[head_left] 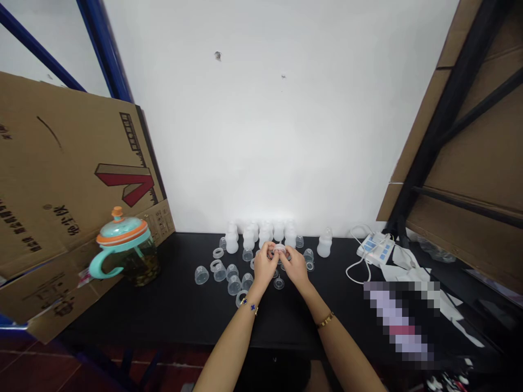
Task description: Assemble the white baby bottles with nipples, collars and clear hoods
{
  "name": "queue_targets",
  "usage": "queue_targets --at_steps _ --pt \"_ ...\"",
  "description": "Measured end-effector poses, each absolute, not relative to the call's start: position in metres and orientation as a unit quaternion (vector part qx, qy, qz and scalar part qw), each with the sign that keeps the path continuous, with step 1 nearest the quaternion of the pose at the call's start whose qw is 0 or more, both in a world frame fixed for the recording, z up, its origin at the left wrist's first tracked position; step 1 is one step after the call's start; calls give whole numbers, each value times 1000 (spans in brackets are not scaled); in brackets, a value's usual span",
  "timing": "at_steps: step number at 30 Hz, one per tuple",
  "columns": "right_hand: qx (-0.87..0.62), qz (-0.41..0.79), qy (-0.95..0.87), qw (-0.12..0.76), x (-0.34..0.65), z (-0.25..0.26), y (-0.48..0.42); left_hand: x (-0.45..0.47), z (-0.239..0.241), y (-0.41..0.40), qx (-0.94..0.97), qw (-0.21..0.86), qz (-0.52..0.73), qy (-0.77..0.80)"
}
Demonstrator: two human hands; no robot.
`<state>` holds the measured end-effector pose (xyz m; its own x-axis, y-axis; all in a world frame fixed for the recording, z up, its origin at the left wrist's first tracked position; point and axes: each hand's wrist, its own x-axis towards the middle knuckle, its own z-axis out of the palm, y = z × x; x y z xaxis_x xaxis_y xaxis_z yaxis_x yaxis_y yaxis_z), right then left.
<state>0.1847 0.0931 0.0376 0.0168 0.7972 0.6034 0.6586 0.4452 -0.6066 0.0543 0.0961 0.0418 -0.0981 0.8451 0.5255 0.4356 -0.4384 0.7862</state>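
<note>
My left hand [263, 264] and my right hand [295, 264] meet above the black table [175, 310], fingers pinched together on one small clear plastic part [280, 250] held between them. Several clear caps [233, 284] and white rings [218, 252] lie scattered on the table just left of and under my hands. A row of small white translucent bottles [261, 233] stands behind them against the wall. One more bottle [324, 243] stands alone to the right.
A glass jug with a teal handle and orange-rimmed lid [126, 253] stands at the left, in front of a leaning cardboard box [61, 185]. A white device with cables [376, 247] lies at the right, near a dark shelf frame [441, 136].
</note>
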Motion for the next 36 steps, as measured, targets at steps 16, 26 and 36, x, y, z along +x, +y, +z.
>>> queue_targets --at_steps 16,26,36 --pt "-512 132 -681 507 186 44 90 57 43 92 648 155 550 503" --pt "-478 171 -676 534 188 39 95 57 47 92 629 220 588 458" --pt "-499 164 -679 512 185 42 91 57 43 94 622 222 589 466"
